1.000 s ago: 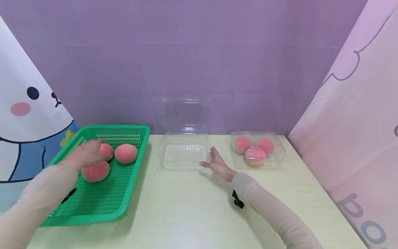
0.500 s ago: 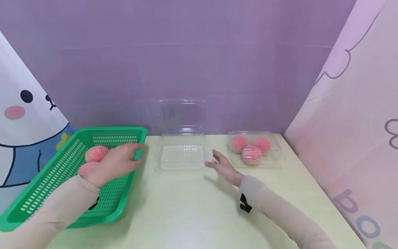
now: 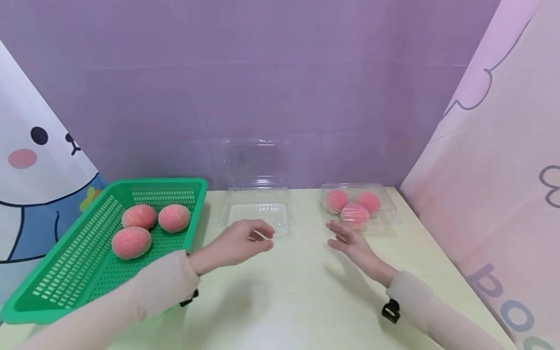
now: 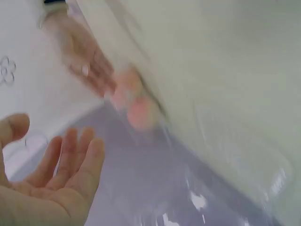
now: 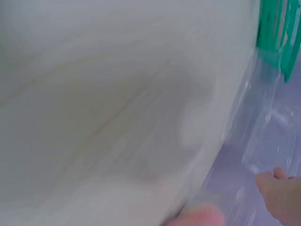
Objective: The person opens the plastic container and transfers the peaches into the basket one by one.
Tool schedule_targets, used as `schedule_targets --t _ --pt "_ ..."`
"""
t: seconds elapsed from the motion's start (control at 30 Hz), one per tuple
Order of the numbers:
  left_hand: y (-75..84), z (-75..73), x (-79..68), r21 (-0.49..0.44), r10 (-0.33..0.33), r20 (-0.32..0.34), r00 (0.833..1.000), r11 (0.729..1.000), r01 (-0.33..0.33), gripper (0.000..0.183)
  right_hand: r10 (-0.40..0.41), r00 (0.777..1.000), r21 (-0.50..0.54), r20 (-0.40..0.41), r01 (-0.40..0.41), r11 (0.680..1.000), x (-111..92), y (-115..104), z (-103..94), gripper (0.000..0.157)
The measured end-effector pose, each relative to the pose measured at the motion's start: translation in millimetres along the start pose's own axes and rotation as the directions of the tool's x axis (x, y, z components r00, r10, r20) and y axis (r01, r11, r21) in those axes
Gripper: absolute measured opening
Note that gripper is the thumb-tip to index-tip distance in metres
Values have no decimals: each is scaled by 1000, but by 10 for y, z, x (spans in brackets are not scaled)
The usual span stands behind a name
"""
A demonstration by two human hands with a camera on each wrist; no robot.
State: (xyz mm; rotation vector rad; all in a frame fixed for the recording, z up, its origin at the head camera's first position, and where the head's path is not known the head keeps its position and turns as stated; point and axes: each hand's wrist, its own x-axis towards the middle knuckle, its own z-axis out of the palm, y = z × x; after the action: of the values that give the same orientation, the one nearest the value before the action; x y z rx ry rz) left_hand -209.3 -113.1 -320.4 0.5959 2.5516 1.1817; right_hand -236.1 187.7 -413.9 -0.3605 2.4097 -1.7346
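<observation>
Both hands are over the table with nothing in them. My left hand point(image 3: 238, 243) hovers just in front of an open clear plastic clamshell box point(image 3: 258, 214), hiding part of its near edge. Its fingers are loosely bent, and the palm shows in the left wrist view. To the right, my right hand point(image 3: 358, 250) has relaxed fingers, its fingertips close to a lidded clear clamshell box point(image 3: 387, 223) holding three pink, fuzzy peaches point(image 3: 354, 215). Three more peaches point(image 3: 131, 242) lie in a green plastic basket point(image 3: 183, 181) at the left.
The open box's lid point(image 3: 258, 163) stands upright against the purple backdrop point(image 3: 262, 87). A printed cloth wall point(image 3: 490, 184) borders the table on the right, another with a cartoon animal point(image 3: 30, 194) on the left. The pale table point(image 3: 284, 301) stretches toward the front.
My left hand has left the peaches in the basket and swung right, passing over the basket rim to the open box. My right hand has moved right, from beside the open box toward the filled one.
</observation>
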Motion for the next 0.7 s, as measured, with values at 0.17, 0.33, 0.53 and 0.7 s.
schedule_targets --t 0.17,0.33,0.53,0.7 --pt "103 367 271 -101 19 36 999 995 -16 24 0 993 -78 -121 -10 997 -212 76 -402 57" --pt "145 667 612 -134 -13 72 997 991 23 39 -11 953 -96 -302 -19 995 -350 218 -838 57" --pt "75 969 1012 -212 -49 12 999 976 50 52 81 895 -48 -439 -113 992 -344 383 -1241 57" --pt "-3 1209 1373 -280 -82 -34 996 957 70 62 193 895 -74 -403 -243 967 -223 468 -1506 65"
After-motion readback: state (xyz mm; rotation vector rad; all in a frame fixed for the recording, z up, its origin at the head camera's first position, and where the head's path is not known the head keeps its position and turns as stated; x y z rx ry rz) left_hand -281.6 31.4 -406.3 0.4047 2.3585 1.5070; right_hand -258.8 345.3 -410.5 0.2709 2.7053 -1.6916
